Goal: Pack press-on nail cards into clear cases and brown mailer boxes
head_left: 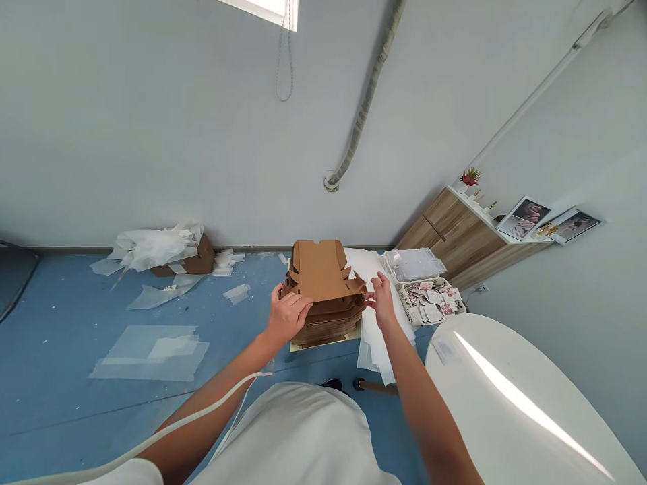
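A brown cardboard box blank (321,269), partly folded, lies on top of a stack of flat cardboard blanks (326,323). My left hand (289,313) is closed on its near left edge, thumb on top along the front flap. At the near right corner, my right hand (380,300) has its fingers apart beside the torn-looking side flaps (356,284). The fingertips seem to touch the flap, but I cannot make out a grip. White paper sheets (374,337) lie just right of the stack, under my right wrist.
Two white baskets stand at the right, one with clear plastic bags (414,263), one with printed cards (432,302). A round white table (505,404) is at the lower right, a wooden cabinet (462,232) behind. A scrap-filled carton (189,259) and loose sheets (151,353) lie left on the blue floor.
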Action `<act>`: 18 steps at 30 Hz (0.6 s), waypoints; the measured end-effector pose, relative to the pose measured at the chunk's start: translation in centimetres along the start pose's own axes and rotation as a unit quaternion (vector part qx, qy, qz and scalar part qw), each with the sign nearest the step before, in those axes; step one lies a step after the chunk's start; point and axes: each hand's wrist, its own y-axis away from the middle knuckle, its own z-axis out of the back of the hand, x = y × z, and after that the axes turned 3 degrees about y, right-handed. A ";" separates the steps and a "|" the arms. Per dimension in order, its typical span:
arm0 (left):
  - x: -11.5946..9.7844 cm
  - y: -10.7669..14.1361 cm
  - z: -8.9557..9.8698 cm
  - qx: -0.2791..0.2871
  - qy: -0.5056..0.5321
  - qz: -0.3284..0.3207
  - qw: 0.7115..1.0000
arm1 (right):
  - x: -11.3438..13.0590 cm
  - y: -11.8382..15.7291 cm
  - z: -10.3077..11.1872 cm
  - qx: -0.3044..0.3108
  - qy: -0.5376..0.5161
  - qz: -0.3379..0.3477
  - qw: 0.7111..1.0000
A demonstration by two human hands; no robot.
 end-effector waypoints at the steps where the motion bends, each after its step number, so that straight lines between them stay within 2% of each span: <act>1: -0.1 0.2 0.1 -0.011 0.010 -0.010 1.000 | 0.6 -0.1 0.7 0.037 -0.003 -0.038 0.999; 4: -0.6 1.4 0.1 -0.022 0.049 -0.034 0.998 | 1.8 -0.3 2.4 0.203 0.044 -0.117 0.971; 6: -1.0 2.3 -0.2 -0.005 0.078 -0.057 0.995 | 2.3 -0.4 2.8 0.245 0.051 -0.128 0.960; 9: -1.6 3.4 -0.7 0.027 0.104 -0.076 0.991 | 2.5 -0.2 2.4 0.214 0.046 -0.103 0.970; 13: -2.3 3.7 -0.5 0.063 0.102 -0.041 0.992 | 2.2 -0.2 1.8 0.173 0.133 -0.029 0.976; 15: -2.3 3.8 0.0 0.050 0.087 -0.002 0.995 | 2.1 -0.2 2.0 0.162 0.173 0.010 0.972; 18: -1.8 4.4 0.7 -0.007 0.059 0.110 0.992 | 2.3 0.0 2.7 0.150 0.193 0.073 0.967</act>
